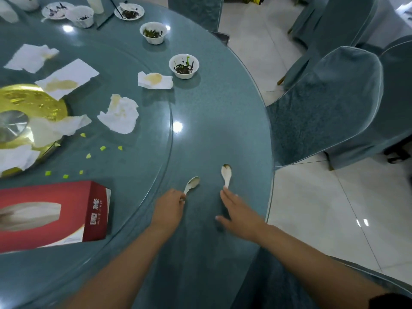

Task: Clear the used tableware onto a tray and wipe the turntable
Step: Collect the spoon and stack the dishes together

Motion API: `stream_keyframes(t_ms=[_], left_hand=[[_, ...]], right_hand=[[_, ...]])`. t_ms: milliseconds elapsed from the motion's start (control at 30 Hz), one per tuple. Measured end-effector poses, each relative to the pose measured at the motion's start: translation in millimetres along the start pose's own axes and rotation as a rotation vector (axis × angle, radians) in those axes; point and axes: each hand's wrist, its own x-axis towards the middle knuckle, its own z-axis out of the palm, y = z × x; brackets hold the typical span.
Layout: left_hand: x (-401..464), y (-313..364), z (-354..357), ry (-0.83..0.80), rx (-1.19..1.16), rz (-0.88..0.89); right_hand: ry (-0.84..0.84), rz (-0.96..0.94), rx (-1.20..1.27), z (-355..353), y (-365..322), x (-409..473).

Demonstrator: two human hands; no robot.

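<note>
Two white ceramic spoons lie on the teal table between the glass turntable and the table edge. My left hand pinches the handle of the left spoon. My right hand lies flat with straight fingers, its fingertips touching the handle end of the right spoon. Dirty white bowls stand farther along the rim, the nearest with dark and green residue, another behind it. Stained crumpled napkins and small green scraps litter the turntable.
A red tissue box lies on the turntable at the left. A gold centrepiece with a metal hub sits at its middle. More dirty dishes stand at the far rim. Teal-covered chairs stand right of the table on a white tile floor.
</note>
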Motion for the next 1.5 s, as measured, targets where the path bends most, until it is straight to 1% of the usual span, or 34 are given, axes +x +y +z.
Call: stream_keyframes(t_ms=[133,233,367,533,600,733,833,967,1133,1233,1300,1400,1500], left_hand=[[-27,-3,3,0.021,-0.271,-0.158],[-46,-2,-1,-0.011,-0.414,-0.292],[-71,-2,-17,-0.067,-0.684,-0.316],[-103,-12,-42,-0.072,-1.028,-0.325],[-117,-16,-54,-0.036,-1.131,-0.364],[-144,-38,-71,0.066,-1.243,-0.449],[-167,-59,-83,0.082,-1.372,-0.471],[-203,-91,-99,0.126,-1.458,-0.485],[-251,-142,-118,0.142,-1.552,-0.530],[-275,-173,-129,0.114,-1.665,-0.531],[-291,-192,-137,0.106,-1.671,-0.532],[-315,-219,-149,0.155,-1.646,-0.543],[-339,-246,-156,0.171,-1.588,-0.501]], right_hand=[[-0.017,-0.095,0.005,16,-29,-26],[-0.016,-0.174,-0.001,15,-52,-42],[-0.062,-0.277,-0.012,11,-80,-57],[-0.082,-0.424,-0.015,15,-115,-69],[-0.069,-0.448,-0.003,20,-129,-74],[-0.052,-0.526,-0.028,25,-161,-85],[-0.049,-0.580,-0.063,34,-189,-95],[-0.041,-0.625,-0.005,59,-227,-107],[-0.079,-0.700,0.050,90,-282,-128],[-0.123,-0.737,0.023,113,-314,-139],[-0.129,-0.740,-0.016,128,-333,-146],[-0.119,-0.767,-0.077,146,-358,-152],[-0.030,-0.818,-0.092,160,-381,-156]])
